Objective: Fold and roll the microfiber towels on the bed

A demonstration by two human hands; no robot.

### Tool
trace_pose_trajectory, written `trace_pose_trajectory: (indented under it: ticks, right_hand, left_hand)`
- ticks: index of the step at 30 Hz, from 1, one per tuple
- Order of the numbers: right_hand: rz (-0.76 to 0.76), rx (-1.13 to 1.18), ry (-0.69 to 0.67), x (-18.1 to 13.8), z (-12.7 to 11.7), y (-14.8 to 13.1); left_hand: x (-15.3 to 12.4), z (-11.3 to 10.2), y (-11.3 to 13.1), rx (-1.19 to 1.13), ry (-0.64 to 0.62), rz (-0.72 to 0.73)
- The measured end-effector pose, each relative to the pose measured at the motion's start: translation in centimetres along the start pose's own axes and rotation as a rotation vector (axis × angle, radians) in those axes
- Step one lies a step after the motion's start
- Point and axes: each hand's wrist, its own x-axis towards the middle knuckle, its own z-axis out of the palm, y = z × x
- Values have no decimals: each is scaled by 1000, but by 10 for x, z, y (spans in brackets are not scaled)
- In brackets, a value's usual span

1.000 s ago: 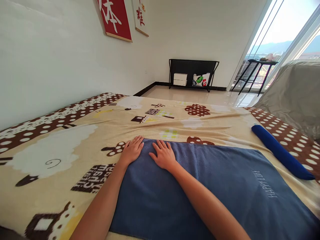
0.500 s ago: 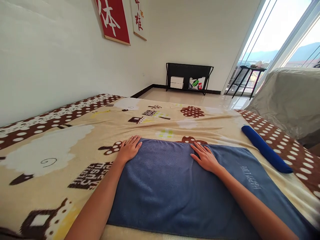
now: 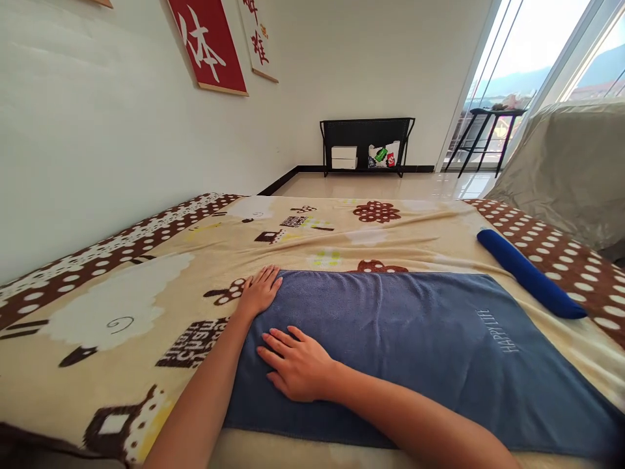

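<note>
A blue-grey towel [image 3: 415, 352] lies spread on a beige patterned blanket [image 3: 430, 241], with "HAPPY LIFE" lettering near its right end and a few faint creases across it. My left hand [image 3: 261, 290] rests flat on the towel's far left corner, its fingers stretched out past the edge toward the blanket. Nearer to me, my right hand [image 3: 297, 365] lies palm down on the left part of the towel, fingers spread and pointing left. Neither hand grips anything.
A rolled bright blue cloth [image 3: 530, 273] lies beyond the towel's right end. Brown polka-dot borders run along both sides of the blanket. Farther off stand a black rack [image 3: 367, 144] against the wall, a dark stool [image 3: 488, 137] by the window and a covered bulky object [image 3: 561, 169].
My right hand has moved left and nearer to me across the towel, from its far edge to its left part. My left hand stays at the far left corner. The view has shifted slightly.
</note>
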Motion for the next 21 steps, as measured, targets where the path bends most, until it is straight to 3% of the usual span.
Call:
trace_pose_trajectory:
  ticks: [7,10,13,17,19,21]
  right_hand:
    - [-197,49,9,-31,9,-28]
    - [-243,80,-6,-29,7,-35]
    - [-239,152,-29,-27,-3,-24]
    - [17,170,-37,-59,-29,15]
    - [165,142,-47,-90,-41,34]
    - [261,107,-67,-121,-50,47]
  left_hand:
    - [-2,0,3,-67,68,-12]
    - [-6,-15,12,-78,196,-39]
    - [-25,-40,24,-76,337,-62]
    - [-100,-56,27,-70,324,50]
    - [-152,-52,14,-40,201,127]
    - [-201,-43,-6,16,84,109]
